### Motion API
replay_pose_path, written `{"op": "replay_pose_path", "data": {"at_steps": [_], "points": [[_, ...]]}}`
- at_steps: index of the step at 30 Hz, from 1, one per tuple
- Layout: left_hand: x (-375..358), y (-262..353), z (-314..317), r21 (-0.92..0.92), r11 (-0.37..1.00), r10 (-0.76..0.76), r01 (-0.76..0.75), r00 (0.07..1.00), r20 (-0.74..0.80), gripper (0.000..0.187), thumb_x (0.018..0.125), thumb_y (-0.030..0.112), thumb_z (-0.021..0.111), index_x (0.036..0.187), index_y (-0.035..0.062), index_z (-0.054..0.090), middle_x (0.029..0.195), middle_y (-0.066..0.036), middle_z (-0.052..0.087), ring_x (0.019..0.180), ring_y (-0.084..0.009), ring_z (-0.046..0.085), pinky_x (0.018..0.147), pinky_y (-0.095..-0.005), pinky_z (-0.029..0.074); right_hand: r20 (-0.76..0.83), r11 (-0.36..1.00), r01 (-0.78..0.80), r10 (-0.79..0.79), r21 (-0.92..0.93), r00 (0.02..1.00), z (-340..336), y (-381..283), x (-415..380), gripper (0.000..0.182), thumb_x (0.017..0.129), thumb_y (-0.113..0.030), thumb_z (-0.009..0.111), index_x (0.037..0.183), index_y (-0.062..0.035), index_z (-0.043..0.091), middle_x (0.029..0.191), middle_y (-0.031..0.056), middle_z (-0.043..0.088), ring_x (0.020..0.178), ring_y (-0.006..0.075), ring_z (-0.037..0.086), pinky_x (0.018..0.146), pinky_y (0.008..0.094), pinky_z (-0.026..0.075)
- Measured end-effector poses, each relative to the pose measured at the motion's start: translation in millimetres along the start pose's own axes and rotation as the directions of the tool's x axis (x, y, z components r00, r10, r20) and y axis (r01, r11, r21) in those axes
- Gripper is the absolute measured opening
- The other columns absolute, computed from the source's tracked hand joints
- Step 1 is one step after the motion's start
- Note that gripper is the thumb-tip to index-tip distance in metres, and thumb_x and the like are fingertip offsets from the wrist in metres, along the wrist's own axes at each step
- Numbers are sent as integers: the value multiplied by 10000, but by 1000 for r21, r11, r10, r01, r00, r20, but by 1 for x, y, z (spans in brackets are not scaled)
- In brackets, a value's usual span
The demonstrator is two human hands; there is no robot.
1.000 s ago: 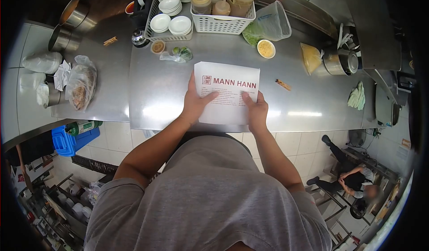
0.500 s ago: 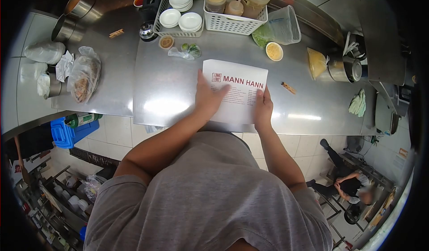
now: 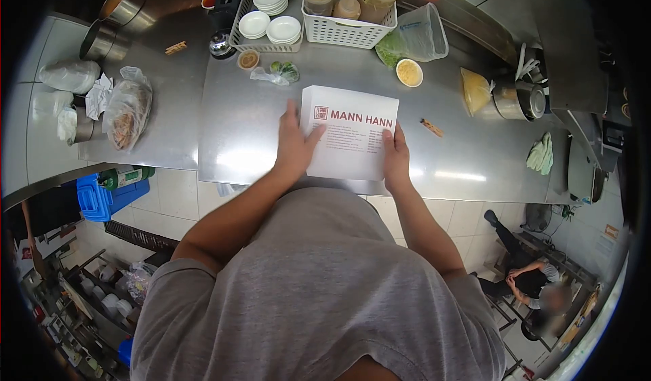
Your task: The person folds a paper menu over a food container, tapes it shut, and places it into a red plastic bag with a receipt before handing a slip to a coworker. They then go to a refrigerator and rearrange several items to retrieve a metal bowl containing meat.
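Observation:
A white takeout package [image 3: 352, 154], printed in red with "MANN HANN" and lines of small text, is upright at the counter's front edge, close to my body. My left hand [image 3: 293, 147] is at its left side, thumb over the front and fingers stretched along the edge. On the opposite side, my right hand [image 3: 397, 157] grips the right edge, with the thumb on the printed face and the other fingers partly hidden behind it. Beyond the package, a small plastic bag of green pieces [image 3: 281, 72] lies beside a small sauce cup [image 3: 249, 59].
On the steel counter [image 3: 237, 123] are a rack of white dishes [image 3: 283, 30], a white basket [image 3: 349, 35] of bottles, a tub of yellow bits [image 3: 409, 73], a clothespin [image 3: 431, 127] and a bagged item [image 3: 127, 113]. A person [image 3: 525, 283] sits behind at right.
My left hand has shifted left, from over the package's front to its left edge, with the thumb still over the face. The right hand keeps its grip. The whole view has shifted slightly.

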State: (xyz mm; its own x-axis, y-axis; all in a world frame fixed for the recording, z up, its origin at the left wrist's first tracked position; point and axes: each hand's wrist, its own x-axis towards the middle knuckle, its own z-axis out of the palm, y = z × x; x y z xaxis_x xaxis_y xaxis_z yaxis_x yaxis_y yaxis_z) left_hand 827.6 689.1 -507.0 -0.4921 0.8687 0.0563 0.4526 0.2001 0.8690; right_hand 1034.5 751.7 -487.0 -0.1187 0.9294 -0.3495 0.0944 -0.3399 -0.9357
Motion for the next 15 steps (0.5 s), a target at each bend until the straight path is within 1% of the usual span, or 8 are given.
{"op": "replay_pose_path", "data": {"at_steps": [1, 3, 4, 6, 10, 11, 12, 15], "points": [[-6, 14, -9, -2, 1000, 1, -1, 1000, -5, 613, 877, 201, 627, 1358, -53, 343, 1112, -224, 564, 1118, -310, 511, 954, -391, 408, -24, 999, 40, -41, -33, 999, 2, 1, -1, 459, 1001, -244, 423, 1391, -11, 367, 1196, 104, 576, 1047, 154, 542, 930, 274, 409], [-16, 34, -29, -250, 832, -437, 496, 862, 257, 649, 879, 136, 619, 1372, -106, 274, 1112, -213, 587, 1086, -250, 551, 929, -350, 436, -44, 996, 73, -75, -59, 996, 6, 2, -2, 486, 1003, -244, 421, 1414, -4, 325, 1210, 117, 572, 1052, 167, 550, 940, 281, 407], [-19, 32, -29, -244, 830, -444, 501, 859, 253, 649, 879, 136, 619, 1372, -106, 274, 1112, -213, 587, 1086, -250, 551, 929, -350, 436, -58, 994, 62, -68, -94, 996, 9, 3, -3, 487, 1003, -260, 418, 1415, -16, 331, 1210, 107, 569, 1059, 159, 542, 938, 276, 408], [-24, 23, -23, -565, 603, -485, 563, 821, 301, 511, 923, 125, 547, 1356, -67, 355, 1118, -178, 607, 1059, -189, 573, 892, -300, 454, -61, 991, 51, -59, -126, 996, 13, 3, -5, 488, 1004, -275, 415, 1417, -28, 337, 1210, 96, 566, 1065, 151, 534, 935, 271, 409], [-28, -3, -6, -589, 622, -460, 516, 849, 259, 387, 972, 150, 442, 1305, -46, 444, 1121, -194, 599, 1058, -238, 576, 900, -321, 449, -60, 986, 103, -112, -133, 992, 11, 6, -3, 479, 1010, -252, 392, 1416, -10, 322, 1186, 118, 577, 1047, 162, 546, 920, 276, 420], [-30, -10, -3, -336, 894, -250, 297, 952, 176, 376, 986, 173, 394, 1291, -34, 469, 1125, -215, 592, 1054, -280, 574, 907, -339, 445, -48, 982, 115, -124, -153, 991, 11, 8, -3, 465, 1015, -221, 375, 1412, 11, 311, 1189, 138, 578, 1056, 175, 553, 921, 278, 422], [-29, -8, -5, -34, 999, -5, 10, 986, 167, 383, 1001, 196, 346, 1278, -23, 494, 1128, -235, 584, 1049, -322, 572, 915, -357, 440, -47, 982, 112, -121, -152, 992, 11, 8, -4, 465, 1015, -221, 375, 1412, 11, 311, 1189, 138, 578, 1056, 175, 553, 921, 278, 422], [-21, 1, -7, 30, 997, -72, 67, 980, 187, 423, 1001, 241, 336, 1265, -64, 465, 1155, -279, 540, 1064, -388, 531, 941, -408, 418, -55, 977, 118, -129, -180, 990, 12, 3, -4, 465, 1015, -222, 375, 1412, 10, 312, 1183, 140, 582, 1052, 176, 557, 918, 279, 426]]}}
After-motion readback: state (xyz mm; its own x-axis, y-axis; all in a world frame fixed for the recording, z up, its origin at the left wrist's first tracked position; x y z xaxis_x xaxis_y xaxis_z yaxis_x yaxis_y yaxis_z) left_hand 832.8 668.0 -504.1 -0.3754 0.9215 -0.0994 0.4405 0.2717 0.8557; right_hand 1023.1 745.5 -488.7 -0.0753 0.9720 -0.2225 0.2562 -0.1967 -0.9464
